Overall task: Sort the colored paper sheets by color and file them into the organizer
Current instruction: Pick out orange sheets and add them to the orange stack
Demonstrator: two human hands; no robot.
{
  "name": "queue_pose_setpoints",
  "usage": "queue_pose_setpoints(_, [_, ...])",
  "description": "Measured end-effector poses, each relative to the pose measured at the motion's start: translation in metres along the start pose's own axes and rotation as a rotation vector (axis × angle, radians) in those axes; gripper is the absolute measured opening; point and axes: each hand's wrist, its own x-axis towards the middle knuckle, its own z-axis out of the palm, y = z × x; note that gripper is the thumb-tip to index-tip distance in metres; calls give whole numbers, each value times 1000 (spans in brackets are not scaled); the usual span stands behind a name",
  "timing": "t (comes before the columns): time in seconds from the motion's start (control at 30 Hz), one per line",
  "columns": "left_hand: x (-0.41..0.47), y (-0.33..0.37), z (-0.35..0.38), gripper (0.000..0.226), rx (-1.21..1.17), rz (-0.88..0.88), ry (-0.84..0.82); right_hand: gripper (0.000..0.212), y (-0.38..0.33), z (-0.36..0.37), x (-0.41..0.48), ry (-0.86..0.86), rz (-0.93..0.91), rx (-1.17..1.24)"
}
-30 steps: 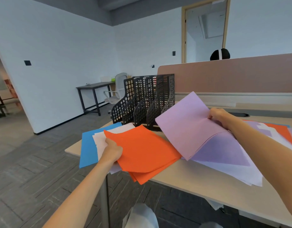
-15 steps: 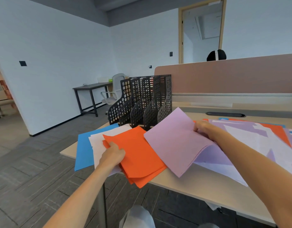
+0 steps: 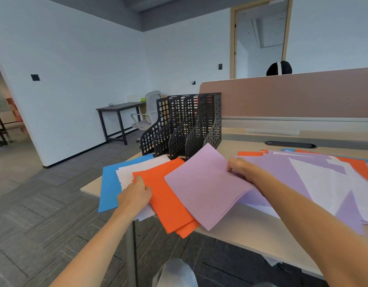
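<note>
Your left hand (image 3: 135, 195), lower left of centre, grips the left edge of the orange sheets (image 3: 168, 197), thumb on top; they lie fanned over a white sheet (image 3: 137, 168) and a blue sheet (image 3: 108, 183) at the left corner of the desk (image 3: 251, 230); your right hand (image 3: 241, 169), mid-frame, pinches the lilac sheets (image 3: 199, 183) near their far edge, their near end arching down onto the orange; the black organizer (image 3: 185, 125) stands upright just behind, upper centre; a mixed pile (image 3: 324, 179) spreads across the right.

Flat paper sheets noted: blue (image 3: 108, 183), white (image 3: 135, 169), orange (image 3: 168, 195), lilac (image 3: 203, 187). Black perforated plastic file organizer (image 3: 185, 125); beige desk surface (image 3: 251, 230); dusty-pink partition panel (image 3: 293, 96).
</note>
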Motion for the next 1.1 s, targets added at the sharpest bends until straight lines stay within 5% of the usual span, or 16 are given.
queue_pose_setpoints(0.23, [8,-10,6,32,104,-25,-14,10,-2,17,0,-62,-1,-101])
queue_pose_setpoints(0.37, [17,-8,11,52,-108,-118,-134,38,0,35,5,-51,-90,-294])
queue_pose_setpoints(0.6, [35,-8,13,68,-461,-131,-216,51,-14,49,4,-61,-153,-414])
queue_pose_setpoints(1.1, [-6,1,-2,53,-505,-37,-190,42,-18,54,0,-45,-187,-440])
